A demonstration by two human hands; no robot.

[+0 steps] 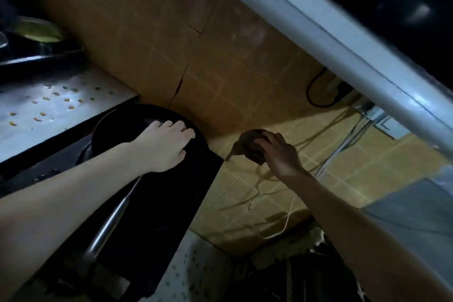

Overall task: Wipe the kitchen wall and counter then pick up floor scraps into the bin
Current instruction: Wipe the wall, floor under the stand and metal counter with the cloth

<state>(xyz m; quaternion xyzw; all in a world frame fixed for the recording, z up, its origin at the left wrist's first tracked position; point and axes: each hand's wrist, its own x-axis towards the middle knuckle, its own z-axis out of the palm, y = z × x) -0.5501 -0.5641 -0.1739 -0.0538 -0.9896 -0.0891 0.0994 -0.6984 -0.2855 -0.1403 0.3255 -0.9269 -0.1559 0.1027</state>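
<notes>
Closest, my left hand (164, 147) rests with fingers spread on the round black pan (112, 135); my right hand (282, 154) grips a crumpled brown cloth (250, 142) against the tan tiled wall (220, 68).

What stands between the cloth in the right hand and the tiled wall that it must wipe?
Nothing visible does. The right hand grips the brown cloth right at the tiled wall. The black pan under the left hand lies to the side, and a thin white wire crosses the tiles nearer the camera.
</notes>
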